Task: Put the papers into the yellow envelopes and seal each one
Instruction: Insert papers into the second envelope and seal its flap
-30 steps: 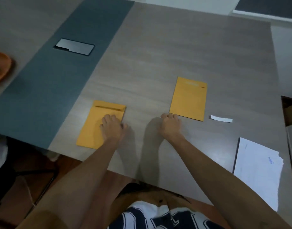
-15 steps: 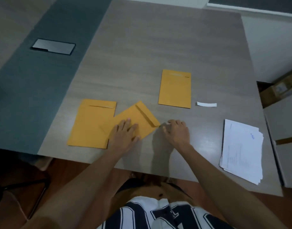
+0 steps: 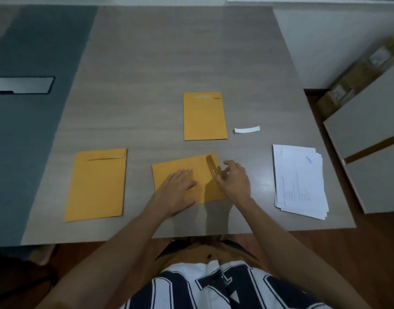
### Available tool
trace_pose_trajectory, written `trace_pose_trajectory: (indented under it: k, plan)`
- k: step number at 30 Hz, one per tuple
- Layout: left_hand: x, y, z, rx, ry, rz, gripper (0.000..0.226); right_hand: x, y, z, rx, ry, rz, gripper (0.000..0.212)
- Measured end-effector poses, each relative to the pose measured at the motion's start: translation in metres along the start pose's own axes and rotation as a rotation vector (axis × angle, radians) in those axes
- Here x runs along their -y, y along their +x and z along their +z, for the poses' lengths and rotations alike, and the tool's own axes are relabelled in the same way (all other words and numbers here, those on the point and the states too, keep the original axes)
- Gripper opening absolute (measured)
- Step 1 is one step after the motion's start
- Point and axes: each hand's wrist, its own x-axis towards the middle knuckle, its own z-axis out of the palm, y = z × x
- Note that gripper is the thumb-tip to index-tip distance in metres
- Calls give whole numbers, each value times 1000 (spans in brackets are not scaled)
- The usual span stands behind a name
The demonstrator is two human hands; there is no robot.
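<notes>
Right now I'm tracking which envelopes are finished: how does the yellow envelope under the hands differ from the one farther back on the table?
The near envelope lies sideways, flap end to the right; the far envelope lies lengthwise, flap end away. The left hand rests flat on the near one and the right hand works at its flap; nothing touches the far one. The far one's flap lies flat, seemingly closed, with a white strip beside it. Both are the same yellow kind.

Single head-worn view, looking forward and steeply down from above the table (image 3: pixel 191 52), close over the near edge. Own torso at bottom of frame, both forearms reaching up into it. Wide angle: floor and cabinet (image 3: pixel 370 139) visible well right of the fingers (image 3: pixel 185 175).
</notes>
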Motion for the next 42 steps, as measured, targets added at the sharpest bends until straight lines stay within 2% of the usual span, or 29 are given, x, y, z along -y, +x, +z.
trace_pose_trajectory:
  k: [5, 11, 18, 21, 26, 32, 40, 42]
  plan:
    - [4, 4, 0, -32, -37, 38, 57, -24, 1, -4, -33, 77, 35, 50]
    - [1, 9, -2, -55, -46, 22, 58, -40, 0, -2, -37, 11, -43, 26]
    - [-16, 32, -9, -219, -54, -32, 29, -45, -3, -15, -32, 103, -87, 26]
    - [-33, 47, -13, -276, -96, -12, 26, -50, 0, -27, -48, 124, -84, 29]
    - [-83, 80, -21, -299, -132, 93, 25, -81, 5, -62, -111, 94, 25, 33]
    - [-155, 131, -17, -164, -103, 168, 46, -143, -3, -106, -209, 5, 146, 43]
    - [-234, 209, -6, -22, -33, 176, 86, -217, -21, -146, -126, -29, 222, 67]
    - [-244, 227, -5, -4, -24, 177, 89, -226, -22, -146, -76, -48, 221, 71]
